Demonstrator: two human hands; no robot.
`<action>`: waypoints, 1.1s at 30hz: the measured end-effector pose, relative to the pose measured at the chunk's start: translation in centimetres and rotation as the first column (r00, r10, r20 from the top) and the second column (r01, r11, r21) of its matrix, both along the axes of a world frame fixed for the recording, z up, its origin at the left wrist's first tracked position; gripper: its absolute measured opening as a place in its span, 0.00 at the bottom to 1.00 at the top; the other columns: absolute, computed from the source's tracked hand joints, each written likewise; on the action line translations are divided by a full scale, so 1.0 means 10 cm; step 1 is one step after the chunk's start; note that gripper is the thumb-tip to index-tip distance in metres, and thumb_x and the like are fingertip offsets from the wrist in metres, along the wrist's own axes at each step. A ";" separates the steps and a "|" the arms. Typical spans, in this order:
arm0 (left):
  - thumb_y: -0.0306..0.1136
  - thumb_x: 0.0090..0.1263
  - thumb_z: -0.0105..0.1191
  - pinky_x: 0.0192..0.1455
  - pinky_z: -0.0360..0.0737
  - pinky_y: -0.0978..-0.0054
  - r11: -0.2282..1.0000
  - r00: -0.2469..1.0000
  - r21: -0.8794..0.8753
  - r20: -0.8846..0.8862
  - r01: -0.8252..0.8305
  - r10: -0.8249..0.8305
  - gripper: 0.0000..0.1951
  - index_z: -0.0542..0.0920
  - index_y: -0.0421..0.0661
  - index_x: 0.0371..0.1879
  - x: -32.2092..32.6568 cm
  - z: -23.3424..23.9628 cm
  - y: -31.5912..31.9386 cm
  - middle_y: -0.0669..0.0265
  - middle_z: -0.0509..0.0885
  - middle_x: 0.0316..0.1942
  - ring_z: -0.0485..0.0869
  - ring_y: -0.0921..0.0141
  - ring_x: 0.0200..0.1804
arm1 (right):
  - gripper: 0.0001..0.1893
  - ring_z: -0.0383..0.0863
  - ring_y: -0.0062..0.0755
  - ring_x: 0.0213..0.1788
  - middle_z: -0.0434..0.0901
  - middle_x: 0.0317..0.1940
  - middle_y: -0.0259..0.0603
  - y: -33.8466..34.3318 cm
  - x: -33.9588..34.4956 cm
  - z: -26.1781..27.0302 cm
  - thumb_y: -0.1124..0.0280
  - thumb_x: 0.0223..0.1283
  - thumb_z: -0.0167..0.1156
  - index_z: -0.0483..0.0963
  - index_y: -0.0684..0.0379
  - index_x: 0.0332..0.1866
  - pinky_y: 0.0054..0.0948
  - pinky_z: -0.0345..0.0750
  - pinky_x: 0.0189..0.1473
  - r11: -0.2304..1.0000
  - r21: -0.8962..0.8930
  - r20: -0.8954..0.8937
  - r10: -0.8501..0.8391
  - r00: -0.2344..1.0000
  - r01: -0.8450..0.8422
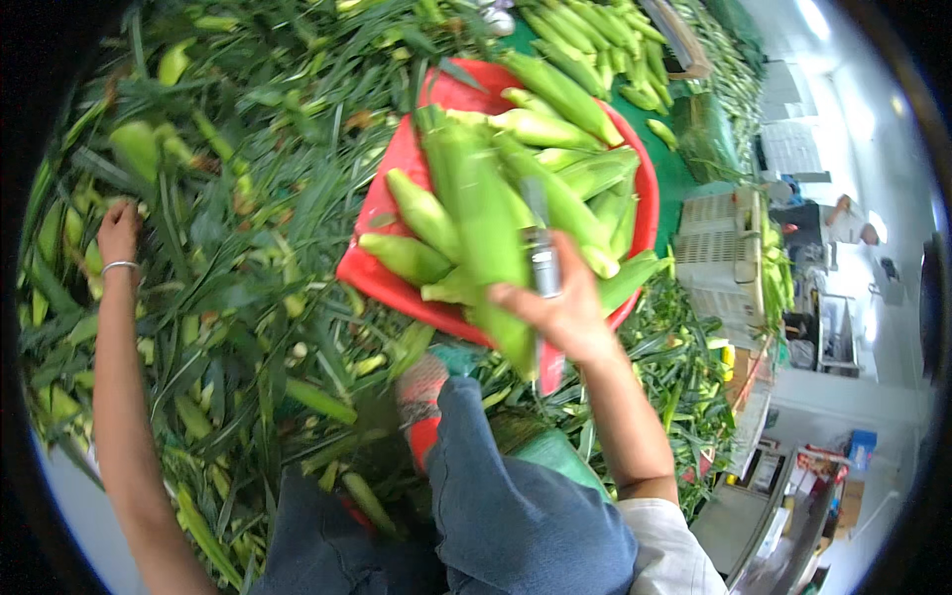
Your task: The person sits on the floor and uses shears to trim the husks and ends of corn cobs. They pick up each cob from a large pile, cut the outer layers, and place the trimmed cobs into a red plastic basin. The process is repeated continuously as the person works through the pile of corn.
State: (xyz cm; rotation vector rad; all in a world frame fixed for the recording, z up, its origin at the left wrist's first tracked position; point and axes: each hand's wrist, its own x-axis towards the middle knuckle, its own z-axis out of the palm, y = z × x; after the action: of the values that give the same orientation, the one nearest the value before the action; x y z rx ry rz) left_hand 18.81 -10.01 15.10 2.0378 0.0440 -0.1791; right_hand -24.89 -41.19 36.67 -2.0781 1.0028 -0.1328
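My right hand (569,305) grips a green ear of corn in its husk (483,230) together with a knife (544,260) that has a metal and red handle; the ear is blurred. Both are over a red plastic basin (375,223), which holds several husked-looking green ears (554,193). Far to the left, my left hand (119,230), with a silver bangle at its wrist, reaches into the pile of corn leaves and husks (245,216). Its fingers look curled, and whether they hold anything cannot be told.
Loose leaves and husks surround my legs and foot (424,394). More corn ears (595,37) lie on a green surface beyond the basin. A white slatted crate (714,253) stands to the right, near a cardboard box (677,37). A person (844,223) is in the background.
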 end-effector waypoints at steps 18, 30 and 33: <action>0.37 0.46 0.66 0.49 0.73 0.66 0.780 0.772 0.287 0.167 0.557 -0.613 0.35 0.66 0.44 0.55 -2.09 1.09 0.02 0.57 0.74 0.43 0.75 0.62 0.45 | 0.27 0.78 0.46 0.37 0.76 0.36 0.52 0.52 0.18 -0.05 0.70 0.41 0.63 0.65 0.67 0.50 0.35 0.74 0.44 0.883 0.140 0.008 0.452 0.892 -0.449; 0.29 0.41 0.65 0.43 0.74 0.64 0.455 0.716 0.756 -0.025 0.470 -0.698 0.33 0.70 0.46 0.52 -2.82 1.60 0.85 0.58 0.72 0.42 0.75 0.57 0.43 | 0.29 0.76 0.33 0.42 0.77 0.41 0.45 1.27 0.58 -0.83 0.71 0.42 0.59 0.63 0.67 0.55 0.28 0.72 0.47 0.648 0.442 0.035 0.679 0.733 -0.620; 0.29 0.41 0.64 0.42 0.73 0.65 0.410 0.692 0.764 -0.067 0.499 -0.719 0.32 0.70 0.47 0.52 -2.86 1.55 0.91 0.59 0.75 0.40 0.76 0.57 0.42 | 0.28 0.76 0.34 0.40 0.77 0.39 0.44 1.40 0.66 -0.86 0.72 0.43 0.58 0.64 0.67 0.54 0.30 0.73 0.45 0.649 0.440 0.029 0.680 0.732 -0.621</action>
State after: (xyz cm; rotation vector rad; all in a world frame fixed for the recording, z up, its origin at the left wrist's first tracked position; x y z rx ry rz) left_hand -9.83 -0.94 30.60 2.8034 -1.0223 -0.3894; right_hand -18.28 -27.21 28.04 -1.9173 0.2463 0.5714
